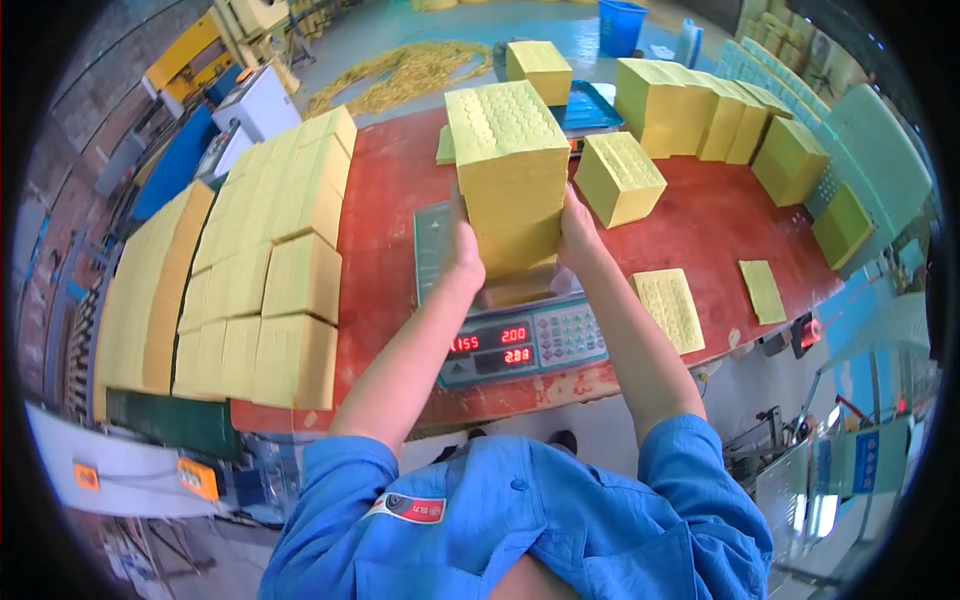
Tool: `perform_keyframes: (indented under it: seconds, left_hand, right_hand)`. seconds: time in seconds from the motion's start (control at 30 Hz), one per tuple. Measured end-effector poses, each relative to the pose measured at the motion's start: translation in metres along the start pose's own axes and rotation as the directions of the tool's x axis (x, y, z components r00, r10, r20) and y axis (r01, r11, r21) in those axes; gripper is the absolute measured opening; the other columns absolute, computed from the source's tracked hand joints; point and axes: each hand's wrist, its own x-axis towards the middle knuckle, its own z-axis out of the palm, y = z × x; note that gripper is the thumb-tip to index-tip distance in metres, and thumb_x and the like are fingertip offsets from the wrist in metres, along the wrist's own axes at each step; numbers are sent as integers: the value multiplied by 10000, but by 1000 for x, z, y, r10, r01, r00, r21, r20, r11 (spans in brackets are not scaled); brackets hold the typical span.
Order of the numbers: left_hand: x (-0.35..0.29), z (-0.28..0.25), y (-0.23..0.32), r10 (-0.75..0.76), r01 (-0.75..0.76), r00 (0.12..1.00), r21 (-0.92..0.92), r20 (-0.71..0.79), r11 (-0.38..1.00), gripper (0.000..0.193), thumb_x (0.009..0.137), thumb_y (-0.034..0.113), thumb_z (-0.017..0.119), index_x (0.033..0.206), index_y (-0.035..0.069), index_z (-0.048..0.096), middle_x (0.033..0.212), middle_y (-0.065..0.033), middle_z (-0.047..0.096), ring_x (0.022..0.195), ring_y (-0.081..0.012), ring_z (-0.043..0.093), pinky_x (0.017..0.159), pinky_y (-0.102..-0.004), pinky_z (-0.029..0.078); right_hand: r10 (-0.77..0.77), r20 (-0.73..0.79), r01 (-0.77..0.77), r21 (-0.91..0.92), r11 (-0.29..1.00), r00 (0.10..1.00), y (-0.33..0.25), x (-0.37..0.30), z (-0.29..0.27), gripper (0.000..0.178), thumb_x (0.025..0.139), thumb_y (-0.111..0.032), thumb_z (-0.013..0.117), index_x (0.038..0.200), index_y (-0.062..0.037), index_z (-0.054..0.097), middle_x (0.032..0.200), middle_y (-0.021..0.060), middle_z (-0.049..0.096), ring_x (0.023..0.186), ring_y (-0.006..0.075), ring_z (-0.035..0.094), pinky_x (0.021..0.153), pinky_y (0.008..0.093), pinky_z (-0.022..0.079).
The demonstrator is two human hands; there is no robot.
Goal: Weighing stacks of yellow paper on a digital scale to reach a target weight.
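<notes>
Held item: tall yellow stack (508, 195) of soft-looking sheets, upright, embossed on its top face; located over the platform of the scale (572, 335), near the middle of the red worktop (385, 220).
Left hand (465, 248): pressed flat to the stack's left side, holding it jointly with the other.
Right hand (576, 230): pressed to the opposite side, same hold.
Scale contact: cannot tell whether the stack bears on the platform or is slightly lifted; the red display (493, 345) is lit.
Handling progress: judged partway; this stack is not yet released.
Ordered stock: left rows (268, 245) stand in close order, judged finished.
Outstanding stock: judged to be the short stack (620, 180), embossed pad (668, 310) and thin pad (762, 292), lying apart right of the scale, plus the back-right stacks (668, 112).
Blue bucket (621, 28): upright on the floor beyond; contents not discernible.
Blue tray (592, 108): behind the held stack, partly hidden; contents cannot be confirmed.
</notes>
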Motion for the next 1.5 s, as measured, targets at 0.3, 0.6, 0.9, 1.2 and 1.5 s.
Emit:
perform_keyframes:
  seconds: [0.3, 0.6, 0.9, 1.2, 1.5]
  left_hand:
    - [-83, 32, -15, 269, -244, 953, 171, -139, 955, 745, 999, 579, 324, 1447, -14, 377, 1506, -157, 389, 1404, -232, 334, 1154, -387, 223]
    - [-180, 28, -6, 409, -361, 886, 229, -219, 904, 805, 1018, 599, 175, 1469, -42, 360, 1567, -177, 321, 1488, -271, 217, 1207, -424, 73]
    - [-221, 14, -14, 398, -336, 864, 234, -309, 912, 794, 1026, 587, 150, 1439, -41, 405, 1523, -190, 390, 1460, -267, 288, 1193, -419, 157]
    - [-198, 9, -1, 369, -302, 880, 248, -299, 921, 783, 1030, 576, 155, 1421, -47, 422, 1490, -198, 433, 1432, -270, 332, 1171, -415, 197]
    - [-162, 1, 13, 322, -273, 926, 240, -197, 932, 779, 1022, 587, 182, 1396, -35, 462, 1464, -200, 464, 1412, -274, 361, 1157, -421, 225]
  right_hand:
    - [47, 292, 10, -190, 982, 955, 7, -51, -50, 602, 1053, -443, 340, 1512, -53, 329, 1550, 53, 357, 1430, 218, 310, 1142, 392, 261]
    - [85, 322, -88, -5, 996, 943, -23, -130, -88, 608, 1059, -414, 327, 1508, -5, 297, 1570, 156, 299, 1466, 274, 255, 1174, 448, 223]
    - [182, 284, -205, 53, 977, 941, -24, -155, -118, 604, 1068, -431, 255, 1479, 4, 337, 1532, 153, 364, 1422, 268, 333, 1157, 433, 258]
    - [175, 269, -192, 42, 980, 947, -21, -140, -104, 597, 1065, -424, 272, 1472, 6, 347, 1513, 158, 390, 1408, 276, 355, 1145, 435, 279]
    - [107, 198, -129, 102, 986, 974, -16, -129, -98, 587, 1064, -419, 285, 1451, 14, 374, 1486, 168, 421, 1386, 280, 383, 1134, 444, 295]
